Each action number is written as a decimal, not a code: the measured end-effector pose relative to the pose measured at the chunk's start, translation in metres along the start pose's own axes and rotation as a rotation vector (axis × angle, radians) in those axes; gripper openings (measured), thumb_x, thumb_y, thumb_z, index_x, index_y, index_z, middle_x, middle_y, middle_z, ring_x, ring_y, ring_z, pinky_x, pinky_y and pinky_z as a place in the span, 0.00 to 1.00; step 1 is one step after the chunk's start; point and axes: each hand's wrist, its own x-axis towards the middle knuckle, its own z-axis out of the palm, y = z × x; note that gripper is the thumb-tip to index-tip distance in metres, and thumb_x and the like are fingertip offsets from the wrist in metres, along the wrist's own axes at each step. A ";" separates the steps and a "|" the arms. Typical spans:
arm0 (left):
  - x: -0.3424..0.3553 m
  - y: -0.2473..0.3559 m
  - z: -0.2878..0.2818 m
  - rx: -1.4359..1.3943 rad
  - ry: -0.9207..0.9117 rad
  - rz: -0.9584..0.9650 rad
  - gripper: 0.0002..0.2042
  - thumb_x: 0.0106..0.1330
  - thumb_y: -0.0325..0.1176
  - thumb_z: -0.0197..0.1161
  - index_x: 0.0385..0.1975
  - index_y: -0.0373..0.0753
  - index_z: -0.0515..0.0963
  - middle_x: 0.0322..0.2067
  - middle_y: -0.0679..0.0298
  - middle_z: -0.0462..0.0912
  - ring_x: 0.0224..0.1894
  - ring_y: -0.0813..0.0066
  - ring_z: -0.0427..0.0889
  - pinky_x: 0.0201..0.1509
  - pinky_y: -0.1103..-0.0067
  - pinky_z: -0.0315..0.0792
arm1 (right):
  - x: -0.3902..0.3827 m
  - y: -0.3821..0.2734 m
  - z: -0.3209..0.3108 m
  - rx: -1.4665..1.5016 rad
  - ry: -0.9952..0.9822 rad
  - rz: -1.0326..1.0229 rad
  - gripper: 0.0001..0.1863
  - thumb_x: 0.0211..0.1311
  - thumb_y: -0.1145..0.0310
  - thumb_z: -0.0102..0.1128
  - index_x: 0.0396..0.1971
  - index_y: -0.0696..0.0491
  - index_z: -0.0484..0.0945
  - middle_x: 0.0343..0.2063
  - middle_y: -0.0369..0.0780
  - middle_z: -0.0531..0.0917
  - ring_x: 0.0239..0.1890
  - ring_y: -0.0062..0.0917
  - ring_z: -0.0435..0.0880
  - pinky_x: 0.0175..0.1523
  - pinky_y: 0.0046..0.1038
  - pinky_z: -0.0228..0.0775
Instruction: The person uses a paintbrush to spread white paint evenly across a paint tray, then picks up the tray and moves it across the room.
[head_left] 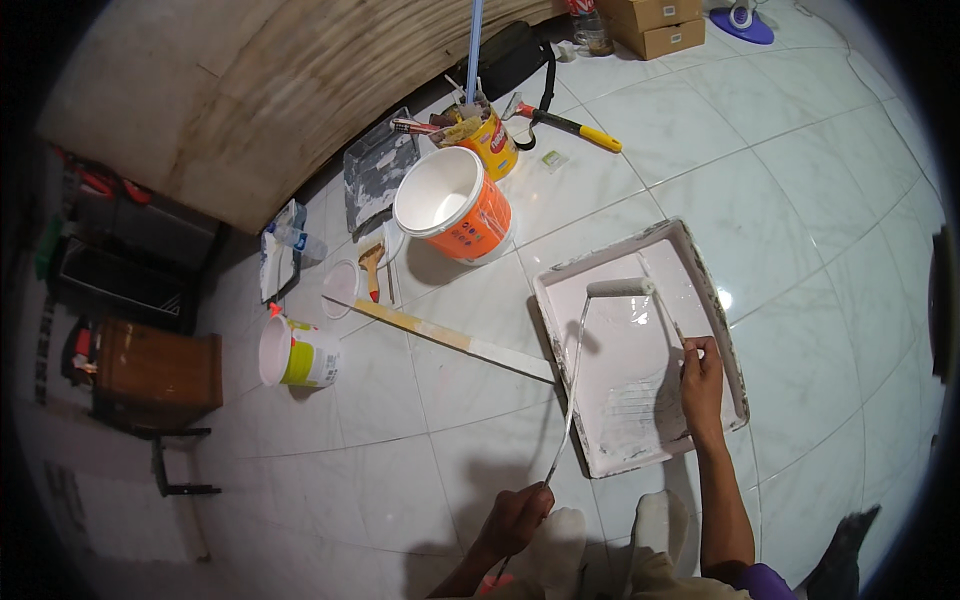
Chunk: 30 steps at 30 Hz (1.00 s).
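A large tray (679, 394) of pale pink paint sits on the floor before me. A roller (618, 289) hangs over it on a long wire frame. My left hand (515, 520) grips that frame's shaft near the lower edge. My right hand (702, 390) is closed on a thin paint-streaked stick (672, 322), whose upper end reaches past the roller's right end; whether they touch I cannot tell. A long wooden slat (445, 340) lies left of the tray, its right end at the tray's side.
An orange-white bucket (470, 225), yellow tool container (497, 145), dark tray (375, 165), paintbrush (371, 262) and scraper (580, 128) lie beyond. A small tub (312, 356) is at left, near a wooden box (165, 372). Cardboard boxes (668, 30) stand at the back.
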 end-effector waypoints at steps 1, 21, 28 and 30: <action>0.001 0.001 0.001 -0.010 -0.002 -0.009 0.21 0.78 0.44 0.44 0.25 0.37 0.71 0.15 0.62 0.70 0.19 0.69 0.70 0.29 0.71 0.67 | 0.002 0.012 0.000 -0.043 -0.032 -0.079 0.11 0.77 0.66 0.49 0.40 0.58 0.74 0.20 0.37 0.72 0.25 0.20 0.69 0.32 0.29 0.62; 0.002 -0.004 0.004 0.015 0.014 -0.027 0.21 0.78 0.45 0.44 0.25 0.37 0.71 0.15 0.63 0.70 0.18 0.70 0.71 0.28 0.71 0.67 | -0.004 0.005 0.008 0.008 -0.185 -0.012 0.11 0.77 0.66 0.47 0.39 0.59 0.75 0.20 0.33 0.70 0.23 0.16 0.66 0.30 0.26 0.60; 0.002 0.000 0.004 0.014 0.024 -0.015 0.17 0.75 0.36 0.44 0.24 0.36 0.70 0.16 0.62 0.69 0.18 0.67 0.70 0.25 0.71 0.65 | -0.006 0.009 0.012 -0.059 -0.251 -0.067 0.13 0.77 0.65 0.48 0.39 0.60 0.74 0.21 0.36 0.72 0.25 0.20 0.68 0.32 0.28 0.63; 0.001 -0.007 0.006 0.071 0.049 0.058 0.16 0.75 0.35 0.44 0.24 0.36 0.70 0.16 0.62 0.69 0.18 0.67 0.70 0.25 0.71 0.65 | 0.000 -0.004 0.006 -0.011 -0.102 -0.019 0.13 0.76 0.64 0.49 0.40 0.60 0.74 0.22 0.37 0.72 0.26 0.21 0.70 0.34 0.29 0.64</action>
